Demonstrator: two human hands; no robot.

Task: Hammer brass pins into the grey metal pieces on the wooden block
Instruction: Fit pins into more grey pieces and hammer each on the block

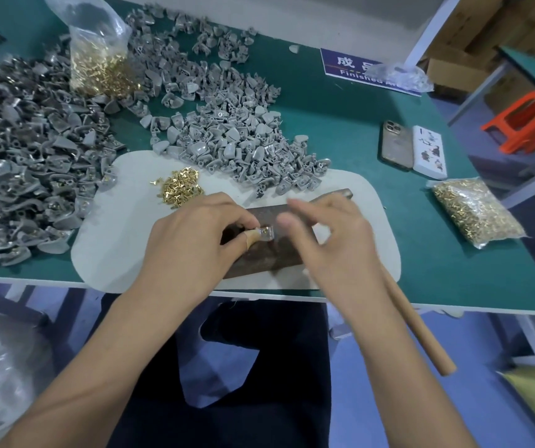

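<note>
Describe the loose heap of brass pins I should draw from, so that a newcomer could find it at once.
Start at the pale mat on the green table's near edge. The loose brass pins lie on its far left part, just beyond the left hand. Unlike the pins in the two plastic bags, these lie unbagged.

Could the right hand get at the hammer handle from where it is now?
Probably yes. The right hand hovers open over the wooden block, and the hammer handle sticks out past the table edge just below its wrist with nothing lying over it.

Left hand point(195, 234) in pinching grip, right hand point(330, 240) spread loose.
</note>
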